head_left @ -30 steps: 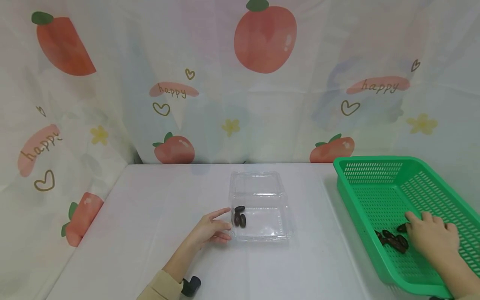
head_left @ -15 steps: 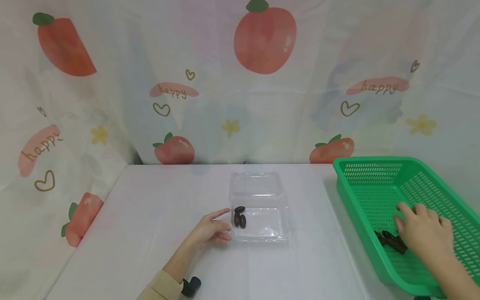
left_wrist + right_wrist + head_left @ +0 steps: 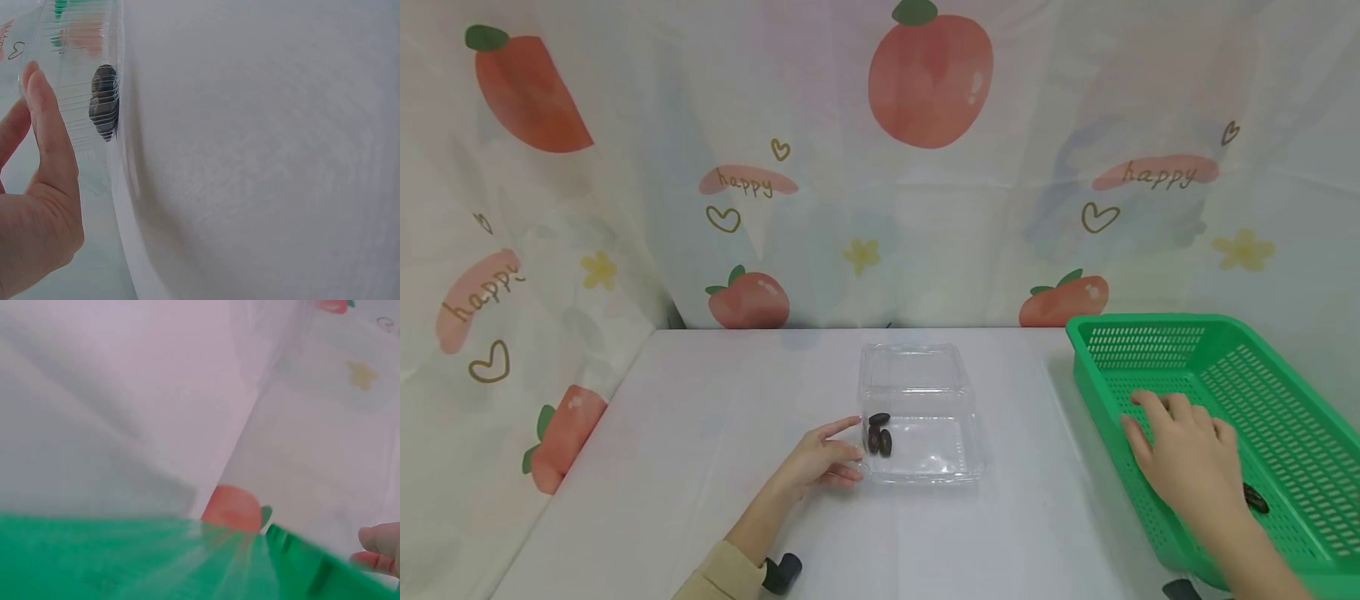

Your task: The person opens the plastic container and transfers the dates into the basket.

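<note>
A clear hinged plastic box [image 3: 925,450] stands on the white table with its lid laid back. Against its left wall lie several dark brown, glossy oval fruits, like dates [image 3: 886,442]; they show through the ribbed wall in the left wrist view [image 3: 104,103]. My left hand [image 3: 822,458] is at the box's left side, fingers extended and touching or nearly touching it. Over the left part of a green basket [image 3: 1105,450], my right hand [image 3: 1191,458] is raised with bent fingers; whether a date is between its fingertips is hidden. Another date [image 3: 1255,497] lies on the basket floor.
The perforated basket has high walls and stands at the table's right. A printed cloth backdrop [image 3: 820,233] rises behind the table [image 3: 700,433] and on its left. A black wrist device [image 3: 783,573] sits by my left sleeve.
My right hand has moved left and up across the basket, covering the pile of dates there and uncovering a date to its right. My left hand and the box have stayed put.
</note>
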`<state>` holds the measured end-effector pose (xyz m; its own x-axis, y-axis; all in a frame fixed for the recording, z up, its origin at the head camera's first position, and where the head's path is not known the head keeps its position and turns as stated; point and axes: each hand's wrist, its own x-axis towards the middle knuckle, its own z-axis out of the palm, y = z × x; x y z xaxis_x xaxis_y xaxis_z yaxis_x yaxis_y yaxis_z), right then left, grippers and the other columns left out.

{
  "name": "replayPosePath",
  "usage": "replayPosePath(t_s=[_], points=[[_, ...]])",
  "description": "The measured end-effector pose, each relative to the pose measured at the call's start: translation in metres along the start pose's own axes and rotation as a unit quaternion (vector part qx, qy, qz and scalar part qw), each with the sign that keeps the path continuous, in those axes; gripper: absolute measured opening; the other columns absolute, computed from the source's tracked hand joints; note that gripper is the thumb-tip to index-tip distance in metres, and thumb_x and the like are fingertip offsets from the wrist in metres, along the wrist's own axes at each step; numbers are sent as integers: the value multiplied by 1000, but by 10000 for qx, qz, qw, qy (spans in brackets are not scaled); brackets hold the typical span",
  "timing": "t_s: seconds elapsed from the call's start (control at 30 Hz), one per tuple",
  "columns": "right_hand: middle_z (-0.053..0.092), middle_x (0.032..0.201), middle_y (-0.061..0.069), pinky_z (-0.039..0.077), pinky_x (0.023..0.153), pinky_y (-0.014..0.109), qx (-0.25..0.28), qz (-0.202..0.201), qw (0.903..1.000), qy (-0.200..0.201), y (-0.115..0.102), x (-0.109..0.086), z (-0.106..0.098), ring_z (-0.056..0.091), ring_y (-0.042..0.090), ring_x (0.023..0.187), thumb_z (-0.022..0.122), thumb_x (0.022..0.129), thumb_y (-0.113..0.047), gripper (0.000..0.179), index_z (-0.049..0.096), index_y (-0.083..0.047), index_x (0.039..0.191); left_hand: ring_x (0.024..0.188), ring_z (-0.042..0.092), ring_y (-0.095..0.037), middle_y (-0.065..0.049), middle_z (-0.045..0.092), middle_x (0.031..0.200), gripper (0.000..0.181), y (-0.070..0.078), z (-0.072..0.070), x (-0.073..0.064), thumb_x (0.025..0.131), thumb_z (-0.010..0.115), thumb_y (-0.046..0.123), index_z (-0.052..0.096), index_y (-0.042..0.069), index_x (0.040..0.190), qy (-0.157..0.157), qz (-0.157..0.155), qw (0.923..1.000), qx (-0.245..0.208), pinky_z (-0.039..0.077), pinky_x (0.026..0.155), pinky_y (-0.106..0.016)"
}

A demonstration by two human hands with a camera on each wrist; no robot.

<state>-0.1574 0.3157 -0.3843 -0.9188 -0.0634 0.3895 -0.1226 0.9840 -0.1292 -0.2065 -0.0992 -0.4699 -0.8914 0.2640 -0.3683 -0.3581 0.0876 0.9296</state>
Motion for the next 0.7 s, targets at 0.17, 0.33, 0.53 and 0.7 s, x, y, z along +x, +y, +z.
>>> replayPosePath(t_s=[0.17,0.33,0.53,0.7], points=[[51,105,23,34,77,60,212,-164,9993,242,-26,5,8,48,41,90,63,85,-17,30,53,-7,112,59,65,-17,-16,65,92,59,0,0,0,85,62,8,39,13,139,22,4,10000,20,57,55,-29],[54,102,21,36,76,58,473,-354,9973,433,-49,13,22,50,40,89,65,82,-18,29,56,-7,108,59,65,-17,-16,65,93,59,0,0,-1,86,61,8,38,14,140,-14,12,10000,9,57,55,-29],[56,99,18,39,78,56,607,-531,9962,329,-79,19,44,52,36,90,65,82,-20,29,56,-6,106,59,66,-17,-16,64,93,60,0,-1,0,85,62,8,38,13,140,-17,-29,10000,-22,57,56,-29],[57,97,15,40,79,52,664,-646,9957,21,-103,24,63,54,34,89,66,82,-21,30,57,-6,107,59,66,-17,-15,65,90,60,0,0,1,84,62,7,39,13,139,2,-83,10000,-5,57,57,-29]])
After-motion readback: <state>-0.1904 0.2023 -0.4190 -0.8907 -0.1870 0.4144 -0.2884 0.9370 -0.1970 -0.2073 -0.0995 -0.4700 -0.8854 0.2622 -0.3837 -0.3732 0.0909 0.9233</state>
